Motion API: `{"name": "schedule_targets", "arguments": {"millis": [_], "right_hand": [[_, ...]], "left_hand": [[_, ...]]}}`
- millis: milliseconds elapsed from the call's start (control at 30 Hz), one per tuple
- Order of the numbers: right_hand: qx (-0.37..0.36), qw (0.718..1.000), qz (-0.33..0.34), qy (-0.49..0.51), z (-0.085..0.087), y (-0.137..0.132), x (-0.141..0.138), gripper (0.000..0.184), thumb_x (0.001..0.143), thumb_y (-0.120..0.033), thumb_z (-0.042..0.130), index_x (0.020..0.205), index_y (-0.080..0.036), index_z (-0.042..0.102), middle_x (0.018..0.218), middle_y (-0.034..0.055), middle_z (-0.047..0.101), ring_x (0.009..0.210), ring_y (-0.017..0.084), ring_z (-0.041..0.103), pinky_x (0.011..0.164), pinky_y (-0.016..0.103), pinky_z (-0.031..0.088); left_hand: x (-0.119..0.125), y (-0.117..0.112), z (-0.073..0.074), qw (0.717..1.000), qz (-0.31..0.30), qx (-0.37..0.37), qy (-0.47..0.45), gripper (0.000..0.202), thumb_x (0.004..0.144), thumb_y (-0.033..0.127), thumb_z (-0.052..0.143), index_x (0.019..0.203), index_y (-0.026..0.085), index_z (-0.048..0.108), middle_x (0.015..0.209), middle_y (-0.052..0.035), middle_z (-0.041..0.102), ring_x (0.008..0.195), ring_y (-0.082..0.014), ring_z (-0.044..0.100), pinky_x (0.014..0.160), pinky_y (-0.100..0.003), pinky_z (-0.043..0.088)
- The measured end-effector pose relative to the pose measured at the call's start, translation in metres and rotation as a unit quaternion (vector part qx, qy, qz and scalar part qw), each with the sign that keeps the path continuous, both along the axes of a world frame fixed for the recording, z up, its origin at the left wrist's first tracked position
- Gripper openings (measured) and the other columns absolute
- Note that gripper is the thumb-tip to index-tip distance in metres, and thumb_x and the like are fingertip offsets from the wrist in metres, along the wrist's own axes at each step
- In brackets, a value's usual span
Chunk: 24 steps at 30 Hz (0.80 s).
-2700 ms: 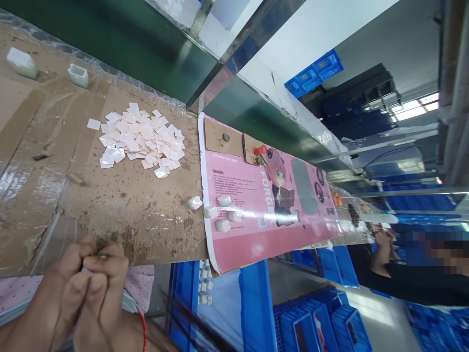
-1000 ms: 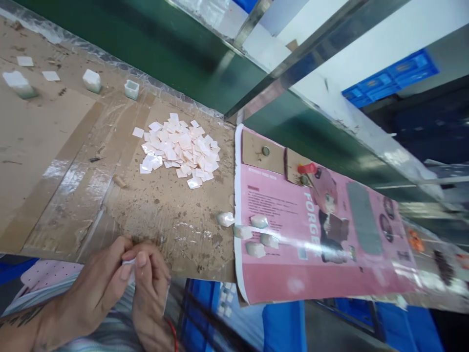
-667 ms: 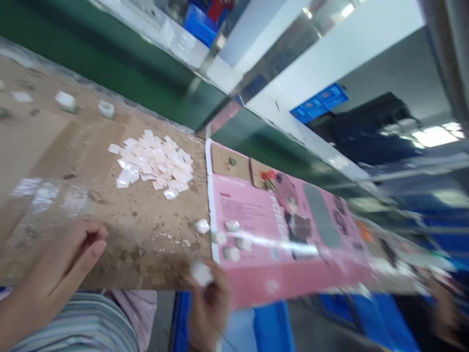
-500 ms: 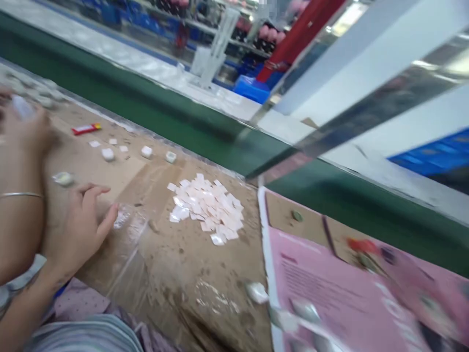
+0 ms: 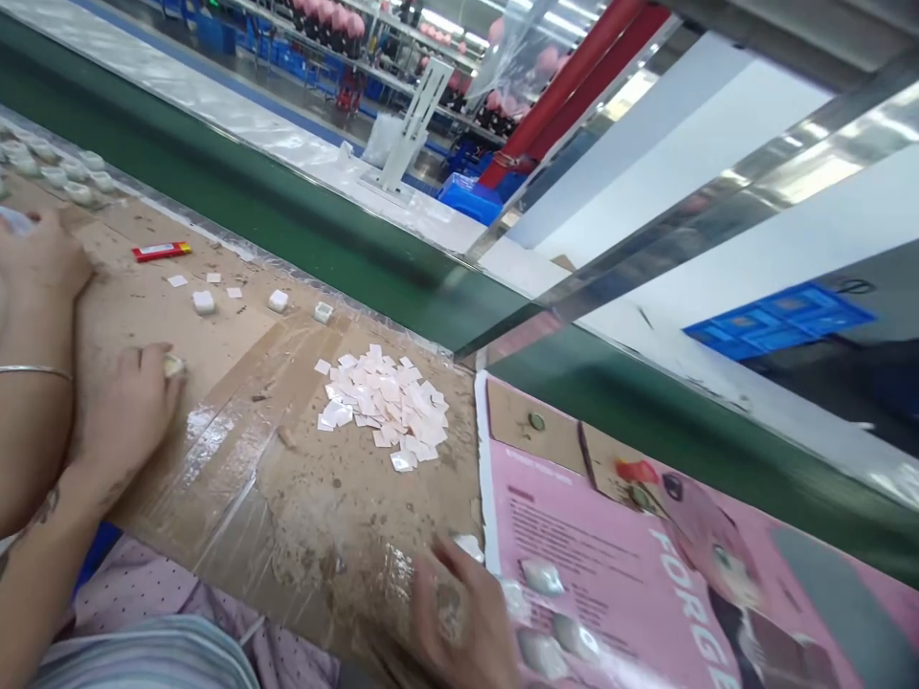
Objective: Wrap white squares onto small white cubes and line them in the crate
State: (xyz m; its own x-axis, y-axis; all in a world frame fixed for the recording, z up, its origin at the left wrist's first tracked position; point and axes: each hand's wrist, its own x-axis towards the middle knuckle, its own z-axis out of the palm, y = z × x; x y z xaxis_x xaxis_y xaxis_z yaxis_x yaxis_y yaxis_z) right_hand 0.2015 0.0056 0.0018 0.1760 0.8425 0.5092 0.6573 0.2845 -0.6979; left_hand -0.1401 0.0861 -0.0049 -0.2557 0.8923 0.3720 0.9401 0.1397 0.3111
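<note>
My left hand (image 5: 129, 411) is closed around a small whitish block (image 5: 173, 366) with a yellowish middle, partly hidden by the fingers, low over the cardboard. At the bottom, my right hand (image 5: 466, 612) is blurred, its fingers apart with a gap between them. Just beyond those fingertips lies a glossy white piece (image 5: 470, 547) at the cardboard's right edge. Between my hands sits a loose pile of thin pale-pink squares (image 5: 388, 397). Small white blocks (image 5: 279, 300) and a few single squares (image 5: 177, 281) lie behind my left hand.
A co-worker's hand (image 5: 43, 254) holds something pale at far left, beside rows of white blocks (image 5: 54, 172). A red-and-yellow tube (image 5: 162, 251) lies on the cardboard (image 5: 345, 507). A green ledge (image 5: 287, 206) runs behind. Glossy packets (image 5: 542, 574) rest on a pink printed sheet (image 5: 560, 498).
My left hand has closed on the whitish block, which moved right. My right hand has come into view at the bottom. The view has turned slightly right and steadied.
</note>
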Motion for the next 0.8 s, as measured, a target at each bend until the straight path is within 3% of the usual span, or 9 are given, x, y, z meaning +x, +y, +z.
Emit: {"name": "schedule_targets", "arguments": {"millis": [67, 133, 267, 367, 500, 567, 633, 700, 800], "right_hand": [[-0.019, 0.992, 0.07, -0.1, -0.002, 0.03, -0.028, 0.019, 0.097, -0.025, 0.056, 0.11, -0.023, 0.07, 0.104, 0.0103, 0.07, 0.098, 0.028, 0.065, 0.084, 0.045, 0.055], [-0.055, 0.973, 0.147, -0.168, -0.005, 0.066, -0.052, 0.027, 0.101, -0.02, 0.045, 0.115, -0.018, 0.068, 0.11, 0.0133, 0.068, 0.103, 0.026, 0.063, 0.086, 0.042, 0.055], [-0.112, 0.963, 0.164, -0.182, -0.016, 0.125, -0.07, 0.024, 0.094, -0.015, 0.054, 0.111, -0.014, 0.07, 0.11, 0.0158, 0.066, 0.102, 0.029, 0.062, 0.084, 0.044, 0.054], [-0.149, 0.961, 0.168, -0.163, -0.02, 0.139, -0.064, 0.013, 0.09, -0.016, 0.06, 0.094, -0.016, 0.073, 0.099, 0.0125, 0.065, 0.096, 0.027, 0.06, 0.085, 0.043, 0.053], [-0.178, 0.968, 0.15, -0.094, -0.003, 0.118, -0.057, 0.017, 0.095, -0.023, 0.055, 0.09, -0.019, 0.07, 0.097, 0.0081, 0.064, 0.095, 0.021, 0.06, 0.086, 0.036, 0.052], [-0.2, 0.968, 0.141, -0.052, 0.011, 0.093, -0.058, 0.023, 0.099, -0.03, 0.049, 0.089, -0.02, 0.068, 0.089, 0.0041, 0.065, 0.084, 0.017, 0.062, 0.076, 0.03, 0.053], [-0.245, 0.96, 0.13, 0.02, 0.021, 0.06, -0.064, 0.031, 0.102, -0.037, 0.047, 0.083, -0.021, 0.065, 0.076, -0.0003, 0.061, 0.068, 0.013, 0.059, 0.06, 0.024, 0.049], [-0.299, 0.929, 0.119, 0.181, 0.024, 0.028, -0.072, 0.032, 0.099, -0.043, 0.054, 0.078, -0.022, 0.065, 0.073, -0.0007, 0.06, 0.065, 0.013, 0.058, 0.056, 0.023, 0.048], [-0.302, 0.897, 0.092, 0.31, 0.015, -0.01, -0.086, 0.029, 0.094, -0.047, 0.061, 0.078, -0.024, 0.07, 0.079, 0.0013, 0.065, 0.072, 0.015, 0.063, 0.062, 0.025, 0.052]], "left_hand": [[0.028, -0.017, 0.002, 0.995, -0.094, -0.034, -0.023, 0.041, 0.098, 0.045, 0.041, 0.121, 0.015, 0.058, 0.105, -0.0111, 0.066, 0.093, -0.0284, 0.067, 0.074, -0.036, 0.052], [0.059, -0.037, 0.001, 0.983, -0.173, -0.041, -0.051, 0.036, 0.099, 0.049, 0.045, 0.114, 0.019, 0.058, 0.099, -0.005, 0.067, 0.086, -0.023, 0.069, 0.072, -0.032, 0.053], [0.106, -0.065, -0.01, 0.956, -0.279, -0.048, -0.073, 0.016, 0.098, 0.036, 0.052, 0.098, 0.023, 0.06, 0.085, -0.0004, 0.065, 0.071, -0.0203, 0.065, 0.061, -0.031, 0.049], [0.122, -0.066, -0.021, 0.95, -0.299, -0.051, -0.079, 0.021, 0.094, 0.038, 0.06, 0.084, 0.02, 0.06, 0.078, -0.0032, 0.063, 0.07, -0.0255, 0.064, 0.06, -0.036, 0.047], [0.122, -0.063, -0.031, 0.942, -0.304, -0.068, -0.121, 0.032, 0.084, 0.049, 0.072, 0.083, 0.019, 0.061, 0.081, -0.0051, 0.065, 0.075, -0.0282, 0.065, 0.063, -0.038, 0.051], [0.115, -0.066, -0.029, 0.933, -0.313, -0.081, -0.159, 0.04, 0.083, 0.056, 0.071, 0.1, 0.021, 0.062, 0.094, -0.0058, 0.068, 0.084, -0.0266, 0.068, 0.069, -0.037, 0.055], [0.107, -0.072, -0.024, 0.911, -0.311, -0.092, -0.256, 0.048, 0.087, 0.059, 0.066, 0.119, 0.025, 0.057, 0.104, -0.0055, 0.069, 0.089, -0.0224, 0.07, 0.076, -0.033, 0.059], [0.101, -0.079, -0.018, 0.861, -0.287, -0.116, -0.404, 0.042, 0.091, 0.056, 0.062, 0.122, 0.029, 0.057, 0.099, -0.0029, 0.071, 0.085, -0.0177, 0.071, 0.076, -0.027, 0.061], [0.099, -0.082, -0.012, 0.756, -0.227, -0.178, -0.588, 0.026, 0.09, 0.053, 0.064, 0.1, 0.029, 0.069, 0.083, 0.0, 0.073, 0.074, -0.0151, 0.073, 0.067, -0.02, 0.062]]}}
